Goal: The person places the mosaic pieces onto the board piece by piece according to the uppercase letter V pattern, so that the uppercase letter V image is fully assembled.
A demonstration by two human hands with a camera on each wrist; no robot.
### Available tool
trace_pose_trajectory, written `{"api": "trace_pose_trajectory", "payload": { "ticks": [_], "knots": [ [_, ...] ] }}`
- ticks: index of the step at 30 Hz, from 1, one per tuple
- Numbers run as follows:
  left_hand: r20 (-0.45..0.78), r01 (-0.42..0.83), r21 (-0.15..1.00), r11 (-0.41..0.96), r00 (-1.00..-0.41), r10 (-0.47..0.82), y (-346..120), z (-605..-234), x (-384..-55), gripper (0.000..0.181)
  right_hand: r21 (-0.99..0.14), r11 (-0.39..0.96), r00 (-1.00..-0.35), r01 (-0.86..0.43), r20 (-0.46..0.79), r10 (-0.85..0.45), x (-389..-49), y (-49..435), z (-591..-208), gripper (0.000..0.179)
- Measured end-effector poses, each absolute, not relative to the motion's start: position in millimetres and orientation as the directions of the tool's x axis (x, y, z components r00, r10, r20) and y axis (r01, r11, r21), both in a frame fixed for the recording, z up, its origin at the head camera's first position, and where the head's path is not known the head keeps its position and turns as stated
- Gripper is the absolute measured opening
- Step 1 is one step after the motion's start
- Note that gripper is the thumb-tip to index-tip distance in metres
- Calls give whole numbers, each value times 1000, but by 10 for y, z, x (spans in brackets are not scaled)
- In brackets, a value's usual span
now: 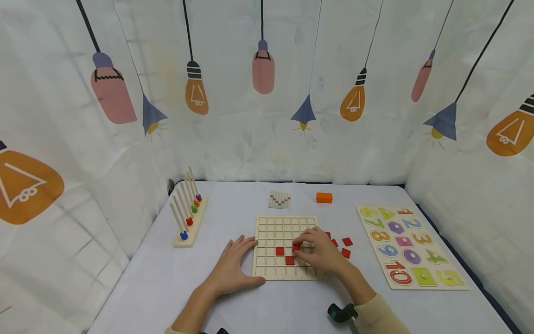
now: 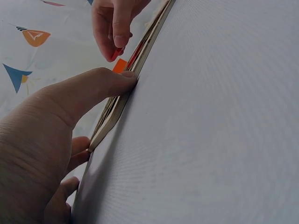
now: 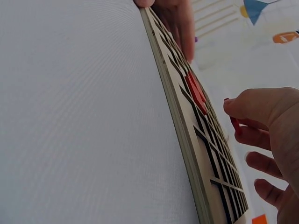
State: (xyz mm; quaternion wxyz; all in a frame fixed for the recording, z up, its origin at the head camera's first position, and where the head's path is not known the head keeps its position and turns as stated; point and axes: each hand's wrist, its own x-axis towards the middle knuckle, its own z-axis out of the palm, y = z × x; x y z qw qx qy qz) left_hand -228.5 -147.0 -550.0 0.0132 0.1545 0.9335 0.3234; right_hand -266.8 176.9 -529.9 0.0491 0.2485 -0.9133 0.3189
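Note:
A wooden grid board (image 1: 267,232) lies on the table, with one red square tile (image 1: 280,251) and another red tile (image 1: 289,260) in its cells. My right hand (image 1: 321,250) is over the board's right half. Between thumb and index finger it pinches a third red tile (image 3: 235,125), held tilted just above the grid in the right wrist view. The other fingers spread loosely. My left hand (image 1: 233,269) rests at the near left corner, fingers extended along the left side. Its thumb (image 2: 119,83) touches the near edge in the left wrist view.
Several loose red tiles (image 1: 346,253) lie right of the board. Behind it are a small pattern card (image 1: 279,199) and an orange block (image 1: 324,197). A peg stand with coloured beads (image 1: 192,232) stands left; a number puzzle board (image 1: 410,248) lies right.

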Motion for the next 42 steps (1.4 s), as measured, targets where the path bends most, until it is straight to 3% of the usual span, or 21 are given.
{"api": "trace_pose_trajectory", "payload": {
  "ticks": [30,42],
  "knots": [
    [82,295,598,745,-948,309,-1480,-5523,-2297,112,-582,676,-883,-452,187,-430,-2848,1398,-5310,26],
    [94,309,591,745,-944,318,-1495,-5549,-2314,113,-558,667,-860,-494,201,-469,-2910,1236,-5272,22]
  ]
}}
